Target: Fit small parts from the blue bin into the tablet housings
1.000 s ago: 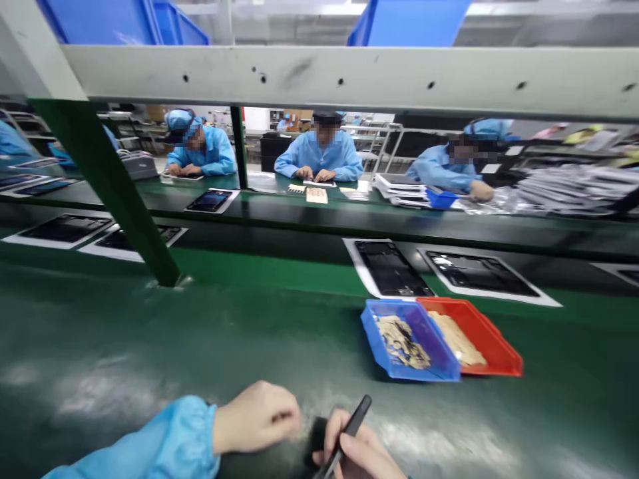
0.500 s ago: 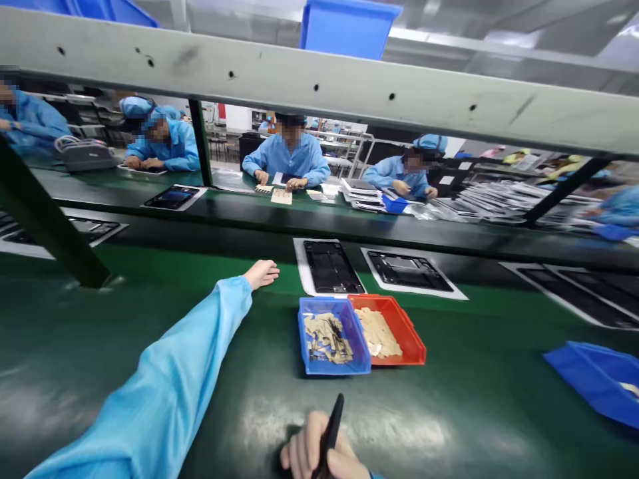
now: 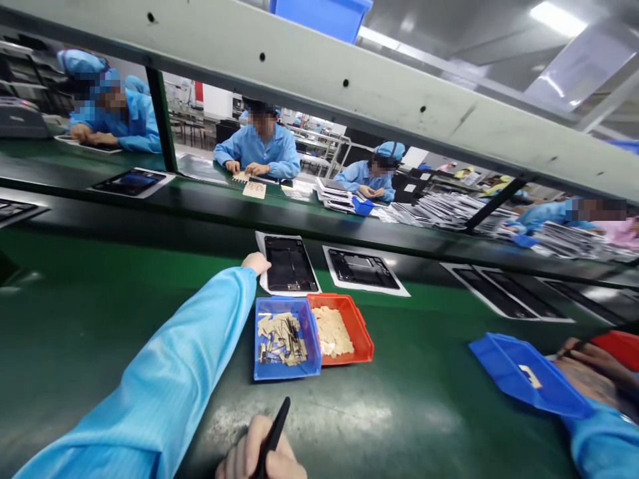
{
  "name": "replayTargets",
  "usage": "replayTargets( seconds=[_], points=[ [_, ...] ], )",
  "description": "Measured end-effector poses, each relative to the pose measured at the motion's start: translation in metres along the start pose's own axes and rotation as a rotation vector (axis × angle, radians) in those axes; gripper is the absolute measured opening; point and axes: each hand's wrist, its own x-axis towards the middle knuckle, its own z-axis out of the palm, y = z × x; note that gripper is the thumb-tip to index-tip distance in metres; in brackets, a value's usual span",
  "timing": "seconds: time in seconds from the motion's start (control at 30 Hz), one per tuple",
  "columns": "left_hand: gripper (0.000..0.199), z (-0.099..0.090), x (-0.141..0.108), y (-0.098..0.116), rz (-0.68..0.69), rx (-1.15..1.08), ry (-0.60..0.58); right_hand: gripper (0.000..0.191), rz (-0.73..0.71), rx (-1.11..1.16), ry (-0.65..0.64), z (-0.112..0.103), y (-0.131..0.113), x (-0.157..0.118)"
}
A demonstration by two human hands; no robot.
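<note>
My left hand [image 3: 256, 263] reaches forward, its fingers closed at the left edge of a white sheet [image 3: 265, 282]. On that sheet lies a black tablet-like panel [image 3: 291, 263]. At the bottom of the view my right hand [image 3: 259, 452] is wrapped round a slim black tool [image 3: 277, 426], its tip pointing up. Between my hands and the panels stand a blue bin [image 3: 287, 374] with beige strips and thin black pieces, and a red bin [image 3: 363, 332] with beige pieces, side by side.
A second panel [image 3: 363, 269] lies right of the first, with more panels farther right. Another blue bin [image 3: 529, 376] is at the right, beside a co-worker's hand and sleeve [image 3: 602, 432]. A metal beam [image 3: 299, 66] crosses above; people in blue work beyond.
My left hand has reached the sheet with the panel and its fingers have closed at the edge. The view has turned right; a co-worker's arm now shows there. My right hand still holds the tool.
</note>
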Motion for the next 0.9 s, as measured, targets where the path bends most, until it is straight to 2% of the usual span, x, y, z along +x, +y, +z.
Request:
replayTargets(
  seconds=[0.1,0.2,0.27,0.4,0.5,0.57,0.63,0.77,0.9],
  points=[
    [0.027,-0.029,-0.003,-0.008,0.007,-0.112,0.099,0.032,-0.060,-0.010,0.037,0.001,0.003,-0.001],
    [0.028,-0.078,-0.013,-0.027,-0.019,-0.258,0.210,0.029,-0.106,-0.002,0.036,0.002,0.006,-0.001],
    [0.027,-0.113,-0.029,-0.044,-0.052,-0.369,0.240,0.027,-0.114,0.007,0.027,0.003,0.007,-0.001],
    [0.020,-0.168,-0.088,-0.082,-0.123,-0.629,0.220,0.027,-0.061,-0.027,0.078,0.009,0.003,-0.002],
    [0.012,-0.189,-0.148,-0.113,-0.137,-0.830,0.214,0.026,-0.013,-0.099,0.102,0.014,-0.005,-0.004],
    [0.016,-0.191,-0.194,-0.134,-0.136,-0.948,0.210,0.027,-0.019,-0.186,0.105,0.018,-0.011,-0.005],
    [0.022,-0.185,-0.241,-0.155,-0.139,-1.039,0.208,0.026,-0.074,-0.298,0.108,0.023,-0.016,-0.006],
    [0.039,-0.151,-0.326,-0.182,-0.179,-1.151,0.218,0.024,-0.246,-0.505,0.029,0.042,-0.018,-0.007],
    [0.042,-0.114,-0.389,-0.186,-0.255,-1.323,0.151,0.022,-0.323,-0.619,-0.114,0.077,-0.011,-0.005]
  ],
)
